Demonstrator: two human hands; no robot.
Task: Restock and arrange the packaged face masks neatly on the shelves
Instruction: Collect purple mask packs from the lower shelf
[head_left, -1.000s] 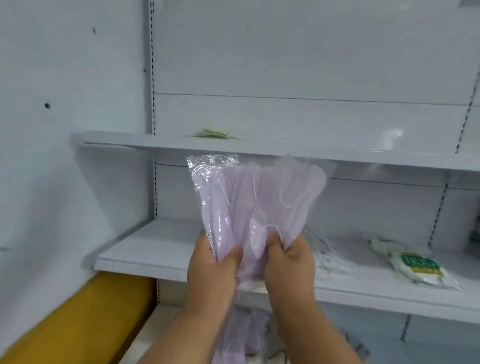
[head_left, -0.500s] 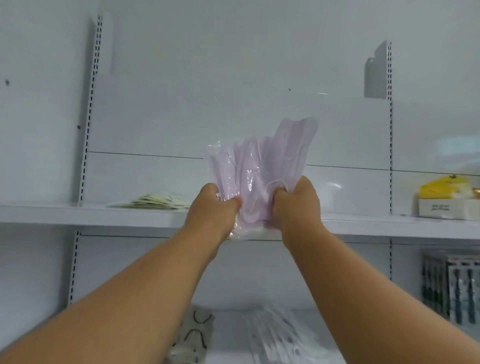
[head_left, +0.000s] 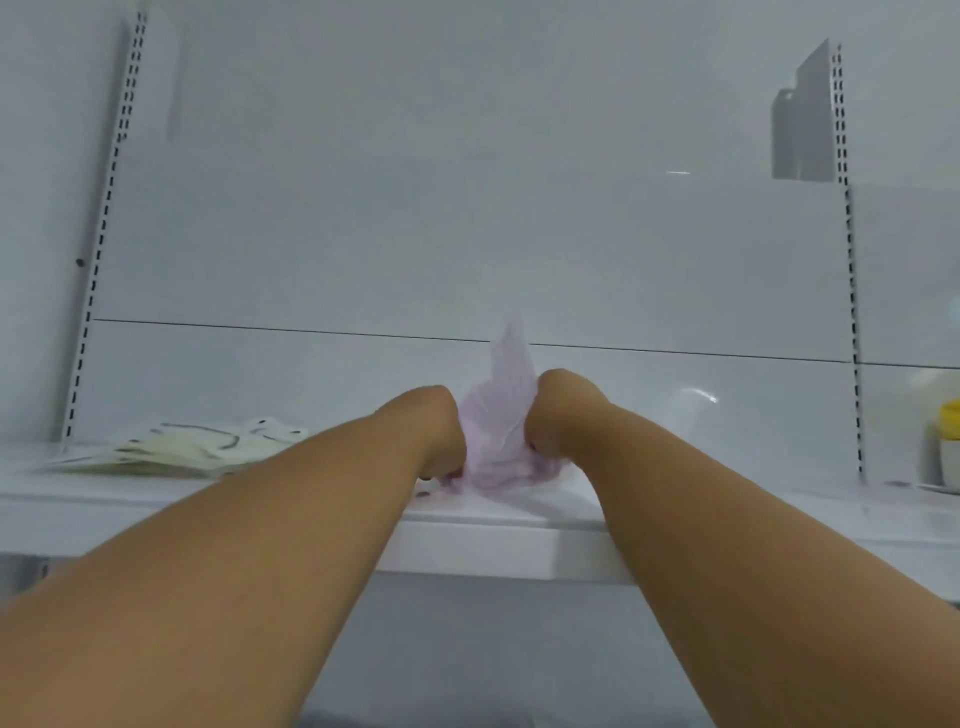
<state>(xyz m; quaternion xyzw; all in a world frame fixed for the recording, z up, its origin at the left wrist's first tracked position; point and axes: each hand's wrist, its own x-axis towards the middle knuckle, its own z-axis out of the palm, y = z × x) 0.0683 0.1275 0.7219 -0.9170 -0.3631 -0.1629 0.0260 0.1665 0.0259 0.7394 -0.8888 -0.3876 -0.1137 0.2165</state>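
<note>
Lilac masks reaching the upper shelf, with tidying left to do

We see the soft bundle of pale lilac face masks in clear plastic (head_left: 501, 441) resting on the white metal shelf (head_left: 493, 545) near its front edge, one corner sticking up; our left hand (head_left: 434, 431) and right hand (head_left: 558, 415) clutch it from either side. A flat stack of pale yellow mask packs (head_left: 176, 452) lies toward the left end. We judge placing is nearly done, neatening not yet.

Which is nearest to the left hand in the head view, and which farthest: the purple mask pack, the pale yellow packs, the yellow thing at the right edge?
1. purple mask pack: held by left hand.
2. pale yellow packs: leftward on shelf.
3. yellow thing: far right.
</note>
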